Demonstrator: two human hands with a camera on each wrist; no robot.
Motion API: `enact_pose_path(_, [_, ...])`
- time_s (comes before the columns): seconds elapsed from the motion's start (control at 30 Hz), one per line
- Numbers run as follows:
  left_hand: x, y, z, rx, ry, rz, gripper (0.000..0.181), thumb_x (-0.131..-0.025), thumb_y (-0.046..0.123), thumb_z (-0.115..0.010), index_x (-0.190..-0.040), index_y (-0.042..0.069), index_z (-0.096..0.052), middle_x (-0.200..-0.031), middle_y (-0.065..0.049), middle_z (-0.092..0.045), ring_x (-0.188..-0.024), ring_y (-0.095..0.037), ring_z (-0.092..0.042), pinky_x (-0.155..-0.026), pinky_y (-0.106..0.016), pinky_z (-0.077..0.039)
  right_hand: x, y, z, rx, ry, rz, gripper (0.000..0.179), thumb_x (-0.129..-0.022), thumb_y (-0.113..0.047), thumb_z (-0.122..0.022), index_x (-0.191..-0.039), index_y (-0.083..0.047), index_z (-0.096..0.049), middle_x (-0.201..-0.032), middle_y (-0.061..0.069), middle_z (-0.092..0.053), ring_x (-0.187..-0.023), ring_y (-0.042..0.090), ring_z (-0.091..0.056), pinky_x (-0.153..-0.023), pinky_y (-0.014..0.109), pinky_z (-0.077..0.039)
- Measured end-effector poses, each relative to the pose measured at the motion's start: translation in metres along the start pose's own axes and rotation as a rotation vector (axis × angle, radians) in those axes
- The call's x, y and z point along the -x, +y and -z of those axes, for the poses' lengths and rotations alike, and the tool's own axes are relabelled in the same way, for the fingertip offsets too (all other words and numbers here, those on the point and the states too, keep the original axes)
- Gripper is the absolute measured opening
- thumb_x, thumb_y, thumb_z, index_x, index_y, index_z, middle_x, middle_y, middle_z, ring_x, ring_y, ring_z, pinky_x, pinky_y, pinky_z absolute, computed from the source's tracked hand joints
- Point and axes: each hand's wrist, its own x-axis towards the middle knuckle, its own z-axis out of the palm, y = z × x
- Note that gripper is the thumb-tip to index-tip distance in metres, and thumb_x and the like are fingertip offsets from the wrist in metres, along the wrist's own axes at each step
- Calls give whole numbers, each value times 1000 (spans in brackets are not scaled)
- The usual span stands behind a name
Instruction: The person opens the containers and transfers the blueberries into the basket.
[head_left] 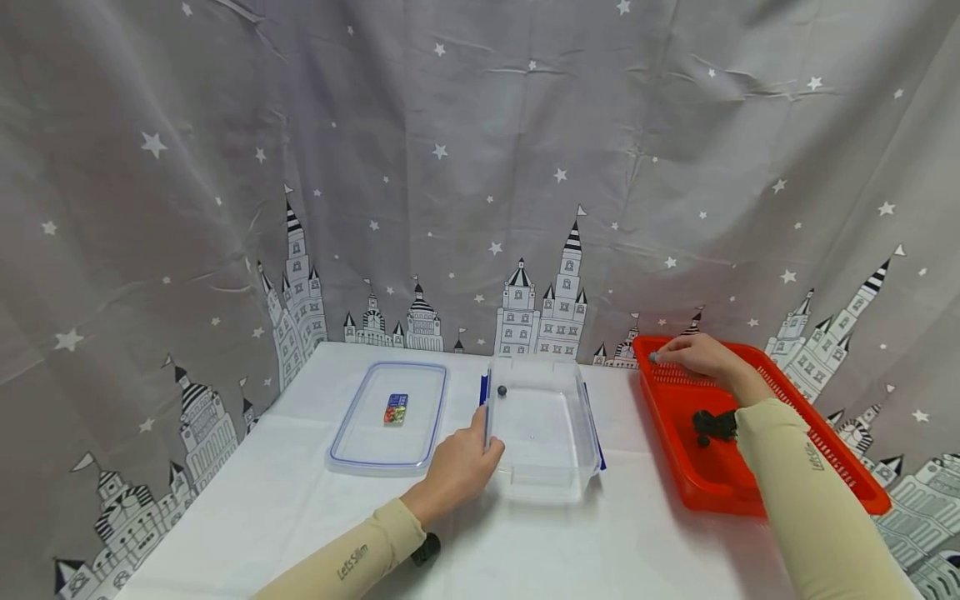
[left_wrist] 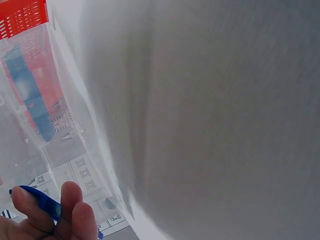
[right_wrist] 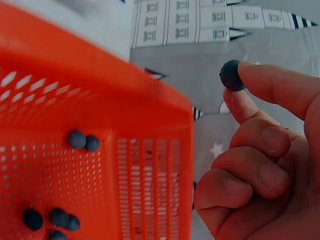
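Note:
My right hand pinches a blueberry between thumb and index finger, its other fingers curled in. In the head view that hand is over the far left corner of a red plastic basket. Several more blueberries lie on the basket's perforated floor. At the middle of the table, my left hand grips the left side of a clear plastic box, its fingers at a blue latch. One blueberry sits inside this box near its far left corner.
Left of the box lies a clear lid with a blue seal and a small label. A white cloth covers the table. Behind stands a grey curtain printed with castles and stars.

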Motion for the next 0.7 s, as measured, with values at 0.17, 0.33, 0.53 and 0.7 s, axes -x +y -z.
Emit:
enact_pose_path(0.17, [-2,2,-3,-18,0,-11,70,-95,33,-47,-152,-7,-35,-102,-24,-72,-63,-16,-54,-62,-36,-48,5,23,6,-26,-2,-17,51,-98,-32,-63,-132,6,-60,-76,2,-51,-57,16,-41,-60,31,-39])
enact_pose_path(0.33, [-3,2,-7,-21,-17,-11,71,-95,34,-47,-151,-7,-35,-99,-24,-72,-62,-17,-55,-61,-36,-48,10,51,11,-62,-8,-36,46,-96,-34,-65,-123,3,-66,-61,-5,-43,-51,12,-40,-53,28,-38])
enact_pose_path(0.53, [-3,1,-6,-11,-12,11,71,-96,36,-47,-153,-4,-34,-111,-26,-71,-66,-18,-56,-65,-37,-49,9,68,13,-74,-9,-60,35,-96,-26,-65,-114,4,-69,-57,-7,-41,-46,11,-37,-48,25,-35])
enact_pose_path(0.7, [-3,-1,-3,0,0,15,69,-97,35,-47,-152,-4,-35,-114,-27,-70,-69,-20,-57,-69,-40,-51,13,75,11,-36,-15,-123,28,-96,-25,-65,-102,2,-70,-54,-6,-38,-48,12,-38,-51,27,-37])
